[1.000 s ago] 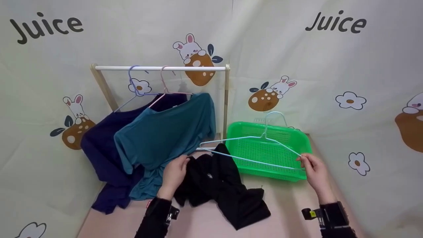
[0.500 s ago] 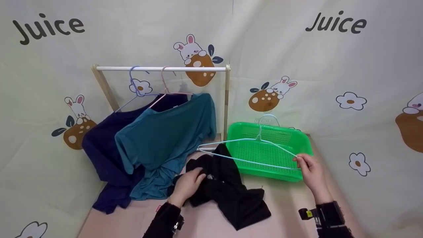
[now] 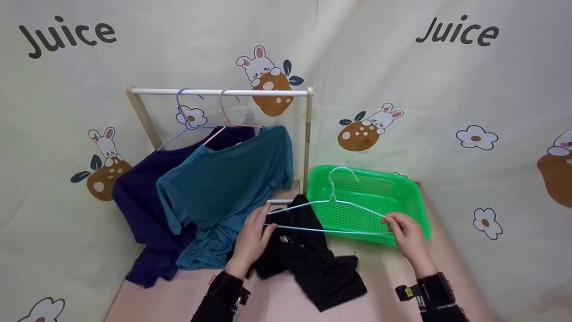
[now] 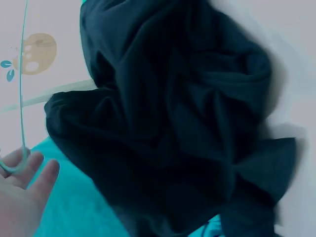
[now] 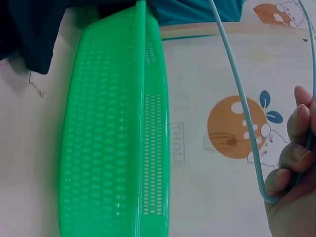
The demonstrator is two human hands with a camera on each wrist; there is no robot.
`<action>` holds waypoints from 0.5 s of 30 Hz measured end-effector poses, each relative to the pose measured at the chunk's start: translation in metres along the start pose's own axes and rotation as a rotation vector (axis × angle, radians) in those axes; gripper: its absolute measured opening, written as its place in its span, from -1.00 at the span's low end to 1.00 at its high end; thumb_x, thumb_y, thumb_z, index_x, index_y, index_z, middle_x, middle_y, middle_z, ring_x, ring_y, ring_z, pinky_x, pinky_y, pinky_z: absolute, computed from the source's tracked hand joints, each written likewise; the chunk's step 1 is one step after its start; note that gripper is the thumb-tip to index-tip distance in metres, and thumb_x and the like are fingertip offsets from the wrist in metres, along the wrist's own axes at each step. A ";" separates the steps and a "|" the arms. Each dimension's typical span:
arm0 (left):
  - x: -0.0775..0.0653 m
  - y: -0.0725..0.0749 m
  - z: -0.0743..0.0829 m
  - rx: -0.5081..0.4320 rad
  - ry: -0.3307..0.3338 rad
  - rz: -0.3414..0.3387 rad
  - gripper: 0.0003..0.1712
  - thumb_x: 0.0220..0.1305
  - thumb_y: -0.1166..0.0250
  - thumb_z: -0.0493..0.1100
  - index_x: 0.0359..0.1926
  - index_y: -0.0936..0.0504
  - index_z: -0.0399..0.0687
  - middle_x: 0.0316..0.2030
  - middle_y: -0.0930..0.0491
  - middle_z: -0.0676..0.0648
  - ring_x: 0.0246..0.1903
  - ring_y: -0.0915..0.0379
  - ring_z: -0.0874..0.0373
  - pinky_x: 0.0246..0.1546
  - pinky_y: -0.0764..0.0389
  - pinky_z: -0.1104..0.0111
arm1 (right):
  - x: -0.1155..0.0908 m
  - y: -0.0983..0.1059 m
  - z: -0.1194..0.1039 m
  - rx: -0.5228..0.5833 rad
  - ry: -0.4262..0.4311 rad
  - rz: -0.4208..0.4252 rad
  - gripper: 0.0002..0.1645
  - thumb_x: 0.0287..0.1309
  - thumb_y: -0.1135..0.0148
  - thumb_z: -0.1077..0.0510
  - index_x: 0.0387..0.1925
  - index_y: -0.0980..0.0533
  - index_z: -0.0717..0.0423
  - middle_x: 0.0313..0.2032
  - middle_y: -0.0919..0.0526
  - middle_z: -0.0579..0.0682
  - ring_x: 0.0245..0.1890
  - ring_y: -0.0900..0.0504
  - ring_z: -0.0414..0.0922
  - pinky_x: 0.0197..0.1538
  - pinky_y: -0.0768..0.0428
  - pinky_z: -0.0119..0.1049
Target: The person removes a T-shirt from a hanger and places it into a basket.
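Note:
A light blue clothes hanger [image 3: 332, 197] is held level in front of me, its hook upward. My right hand [image 3: 405, 235] grips its right end; curled fingers show round the wire [image 5: 239, 89] in the right wrist view. At the left end, my left hand [image 3: 250, 239] touches the hanger corner, its fingers fairly straight and spread in the left wrist view. Below lies a crumpled black garment [image 3: 313, 264], partly behind the left hand. It fills the middle of the left wrist view as dark cloth [image 4: 168, 128].
A teal shirt [image 3: 223, 179] on a pink hanger [image 3: 221, 105] and a navy shirt [image 3: 134, 197] on a purple hanger [image 3: 179, 112] hang from the rack's white bar [image 3: 156, 91]. A green plastic basket [image 3: 422, 214] stands behind the right hand.
The left hand has left the teal shirt, passed over the black garment and come up to the hanger's left end. The right hand has brought the hanger lower and leftward, turning its hook.

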State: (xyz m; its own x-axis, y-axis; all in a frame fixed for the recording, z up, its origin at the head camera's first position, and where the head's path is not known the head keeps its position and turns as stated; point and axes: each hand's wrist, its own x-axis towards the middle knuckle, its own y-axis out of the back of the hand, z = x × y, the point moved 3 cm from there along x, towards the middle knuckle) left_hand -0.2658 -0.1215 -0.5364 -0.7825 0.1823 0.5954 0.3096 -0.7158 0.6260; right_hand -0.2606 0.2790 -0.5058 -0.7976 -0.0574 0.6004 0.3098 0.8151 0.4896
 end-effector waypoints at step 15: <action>0.008 0.017 -0.010 0.057 -0.112 0.218 -0.84 0.28 -0.30 -0.34 -0.40 -0.49 -0.11 -0.52 -0.48 0.00 -0.45 -0.44 0.06 -0.36 -0.46 0.21 | 0.010 -0.021 -0.014 0.074 0.000 -0.066 -0.80 0.27 -0.20 0.42 -0.15 -0.65 0.19 -0.38 -0.65 -0.06 -0.37 -0.59 -0.19 -0.29 -0.45 -0.46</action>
State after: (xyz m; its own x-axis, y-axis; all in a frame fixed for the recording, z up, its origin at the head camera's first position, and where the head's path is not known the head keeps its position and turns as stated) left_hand -0.2726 -0.1393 -0.5259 -0.6299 0.1035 0.7697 0.4970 -0.7078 0.5019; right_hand -0.2676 0.2532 -0.5012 -0.8152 -0.1121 0.5682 0.2175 0.8501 0.4796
